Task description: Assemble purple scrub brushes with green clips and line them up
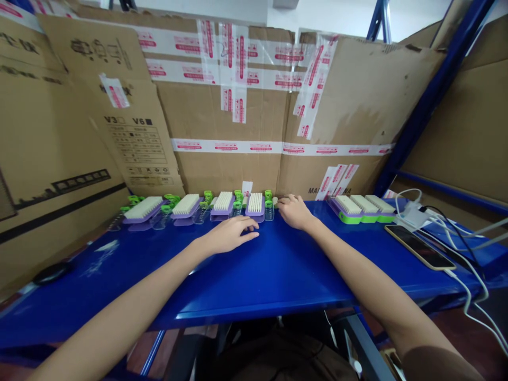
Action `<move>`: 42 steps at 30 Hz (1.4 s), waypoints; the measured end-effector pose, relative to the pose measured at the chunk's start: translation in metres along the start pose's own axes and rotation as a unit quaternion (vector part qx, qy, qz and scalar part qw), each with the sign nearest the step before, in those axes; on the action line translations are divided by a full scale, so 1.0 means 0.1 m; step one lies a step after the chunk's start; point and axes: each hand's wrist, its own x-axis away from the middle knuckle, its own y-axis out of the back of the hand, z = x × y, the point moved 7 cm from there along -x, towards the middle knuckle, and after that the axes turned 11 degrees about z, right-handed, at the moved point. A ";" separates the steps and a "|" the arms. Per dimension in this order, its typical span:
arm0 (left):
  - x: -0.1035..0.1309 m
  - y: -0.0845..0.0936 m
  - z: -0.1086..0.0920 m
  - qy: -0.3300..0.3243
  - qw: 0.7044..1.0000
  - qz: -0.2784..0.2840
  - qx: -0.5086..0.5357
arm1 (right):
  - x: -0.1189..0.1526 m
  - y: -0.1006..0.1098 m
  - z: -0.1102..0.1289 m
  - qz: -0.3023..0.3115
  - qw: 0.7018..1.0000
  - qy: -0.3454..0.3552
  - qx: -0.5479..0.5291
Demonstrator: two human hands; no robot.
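Four spaced brushes [223, 203], cardboard [226, 174] behind, phone [419, 247] right, possibly a disc [53, 273] left

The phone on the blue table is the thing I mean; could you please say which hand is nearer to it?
Right: the right hand is left of the phone, near the cardboard; the left hand is farther left, in front of the purple-based brushes.

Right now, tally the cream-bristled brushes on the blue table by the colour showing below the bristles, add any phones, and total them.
Purple-based cream-bristled brushes: 4
Green-fronted cream-bristled brushes: 3
Dark-screened, gold-edged flat phone: 1
Total: 8
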 end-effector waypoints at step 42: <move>0.01 0.00 0.00 0.014 1.000 0.015 0.012 | 0.17 -0.18 -1.13 0.064 0.952 -0.247 -0.167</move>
